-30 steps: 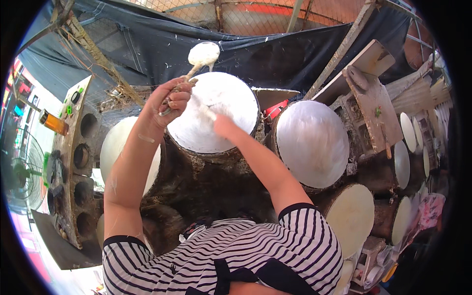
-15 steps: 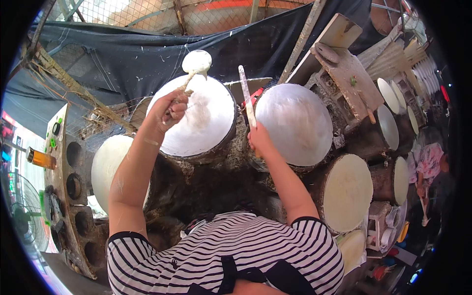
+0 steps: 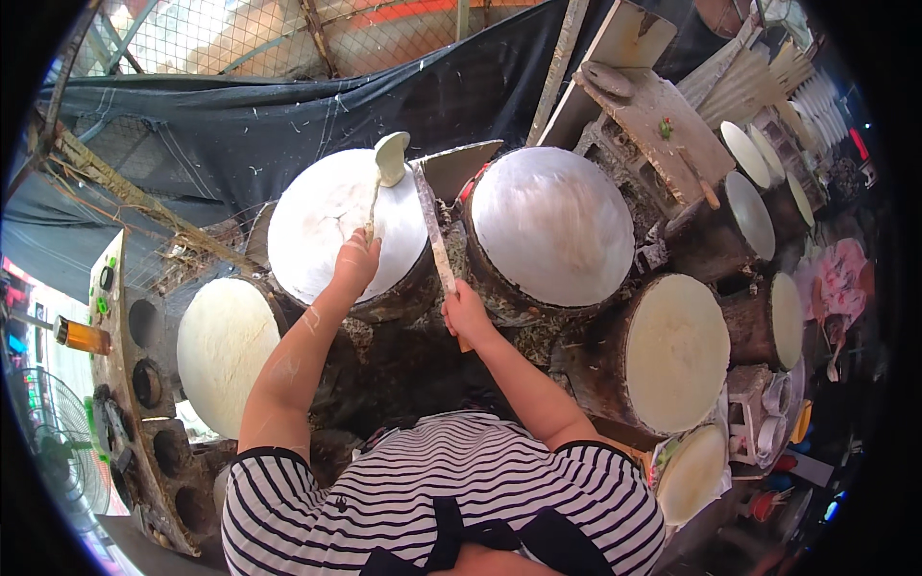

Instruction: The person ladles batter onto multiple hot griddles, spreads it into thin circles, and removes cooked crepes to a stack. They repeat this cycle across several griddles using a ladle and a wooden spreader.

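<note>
While my left hand (image 3: 353, 264) closes around the thin handle of a pale, batter-coated ladle (image 3: 390, 157), its bowl stands just beyond my fingers over the round white cloth-covered steamer drum (image 3: 327, 216). My right hand (image 3: 464, 312) grips a long flat wooden stick (image 3: 432, 230), angled up between that drum and the grey-white round drum (image 3: 552, 226) to its right.

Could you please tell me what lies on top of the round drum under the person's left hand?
A thin white sheet covers the drum top; the left hand holds a ladle over it. The surface beneath is hidden.
</note>
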`<action>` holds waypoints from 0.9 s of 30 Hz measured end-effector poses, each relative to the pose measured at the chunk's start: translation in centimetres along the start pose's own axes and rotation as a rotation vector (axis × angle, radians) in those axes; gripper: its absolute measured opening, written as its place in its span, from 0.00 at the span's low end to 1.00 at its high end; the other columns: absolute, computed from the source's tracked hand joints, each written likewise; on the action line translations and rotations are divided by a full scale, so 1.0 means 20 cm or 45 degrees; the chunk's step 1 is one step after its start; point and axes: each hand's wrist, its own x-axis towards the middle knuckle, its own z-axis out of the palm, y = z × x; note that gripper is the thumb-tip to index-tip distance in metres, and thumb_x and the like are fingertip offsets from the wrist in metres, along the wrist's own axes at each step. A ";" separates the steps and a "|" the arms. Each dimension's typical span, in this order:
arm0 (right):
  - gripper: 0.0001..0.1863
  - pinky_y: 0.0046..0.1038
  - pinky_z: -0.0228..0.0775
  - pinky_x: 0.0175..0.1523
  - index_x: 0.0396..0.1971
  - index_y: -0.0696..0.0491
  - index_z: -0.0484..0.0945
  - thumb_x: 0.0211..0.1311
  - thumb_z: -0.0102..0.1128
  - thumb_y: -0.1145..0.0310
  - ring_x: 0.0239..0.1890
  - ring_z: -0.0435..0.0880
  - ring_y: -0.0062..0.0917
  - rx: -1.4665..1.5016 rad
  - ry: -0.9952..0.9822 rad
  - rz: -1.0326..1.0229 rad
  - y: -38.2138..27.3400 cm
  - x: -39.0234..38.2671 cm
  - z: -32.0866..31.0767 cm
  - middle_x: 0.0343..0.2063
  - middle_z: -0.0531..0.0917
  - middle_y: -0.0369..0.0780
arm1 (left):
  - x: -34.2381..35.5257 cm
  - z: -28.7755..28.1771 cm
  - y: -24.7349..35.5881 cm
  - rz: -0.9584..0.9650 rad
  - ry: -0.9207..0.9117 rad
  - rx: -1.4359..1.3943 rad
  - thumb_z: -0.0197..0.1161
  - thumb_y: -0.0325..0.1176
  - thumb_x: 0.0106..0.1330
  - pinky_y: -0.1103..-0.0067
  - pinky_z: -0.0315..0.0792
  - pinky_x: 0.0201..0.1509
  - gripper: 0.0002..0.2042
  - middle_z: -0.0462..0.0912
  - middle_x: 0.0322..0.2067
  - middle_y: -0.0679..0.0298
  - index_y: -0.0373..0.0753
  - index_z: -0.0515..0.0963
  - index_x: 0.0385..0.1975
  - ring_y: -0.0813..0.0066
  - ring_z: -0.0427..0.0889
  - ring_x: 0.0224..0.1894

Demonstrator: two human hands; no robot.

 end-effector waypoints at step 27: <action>0.12 0.38 0.65 0.27 0.39 0.60 0.70 0.54 0.45 0.75 0.21 0.74 0.41 -0.592 0.331 -0.576 0.21 0.33 0.18 0.21 0.72 0.50 | -0.09 -0.13 -0.03 -0.154 0.222 0.592 0.59 0.37 0.57 0.67 0.72 0.32 0.26 0.73 0.32 0.56 0.49 0.64 0.59 0.58 0.78 0.30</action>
